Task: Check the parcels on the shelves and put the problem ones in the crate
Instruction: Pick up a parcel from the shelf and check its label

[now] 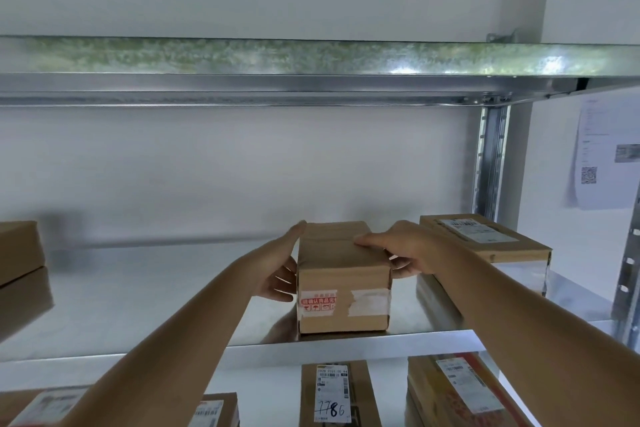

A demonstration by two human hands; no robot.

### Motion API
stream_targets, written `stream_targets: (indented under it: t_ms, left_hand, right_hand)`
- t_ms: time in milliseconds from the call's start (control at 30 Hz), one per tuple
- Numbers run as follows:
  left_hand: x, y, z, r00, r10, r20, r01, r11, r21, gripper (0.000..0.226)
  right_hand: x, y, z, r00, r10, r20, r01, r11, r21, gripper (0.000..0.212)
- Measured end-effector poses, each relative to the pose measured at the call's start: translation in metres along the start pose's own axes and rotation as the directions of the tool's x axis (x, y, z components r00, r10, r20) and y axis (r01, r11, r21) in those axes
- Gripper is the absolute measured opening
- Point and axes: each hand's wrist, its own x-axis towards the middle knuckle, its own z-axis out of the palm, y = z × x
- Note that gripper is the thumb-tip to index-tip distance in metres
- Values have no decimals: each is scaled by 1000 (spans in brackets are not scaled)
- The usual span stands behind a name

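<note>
A small cardboard parcel (341,288) with red-printed and white tape on its front stands on the metal shelf (138,298) near its front edge. My left hand (282,267) lies flat against the parcel's left side, fingers straight. My right hand (401,250) grips its right side, thumb on top and fingers curled round the edge. No label shows on the top or front of this parcel.
A labelled parcel (485,246) sits just right of my right hand. Stacked boxes (20,267) stand at the far left. The shelf below holds several labelled parcels, one marked 7786 (334,395). A steel upright (491,156) and a higher shelf (277,76) frame the bay.
</note>
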Motion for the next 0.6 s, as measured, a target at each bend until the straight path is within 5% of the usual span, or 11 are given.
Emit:
stream_targets:
  t_ms: [100, 300, 600]
  left_hand:
    - [-3, 12, -2, 999, 21, 30, -22, 999, 31, 104]
    - [-8, 24, 2, 998, 10, 60, -15, 997, 81, 68]
    - [-2, 24, -2, 997, -6, 73, 2, 998, 56, 63]
  right_hand:
    - [-1, -2, -2, 999, 25, 25, -25, 1000, 0, 53]
    - [-3, -6, -7, 993, 80, 90, -79, 997, -14, 57]
    - [4, -8, -5, 976, 126, 175, -129, 992, 5, 65]
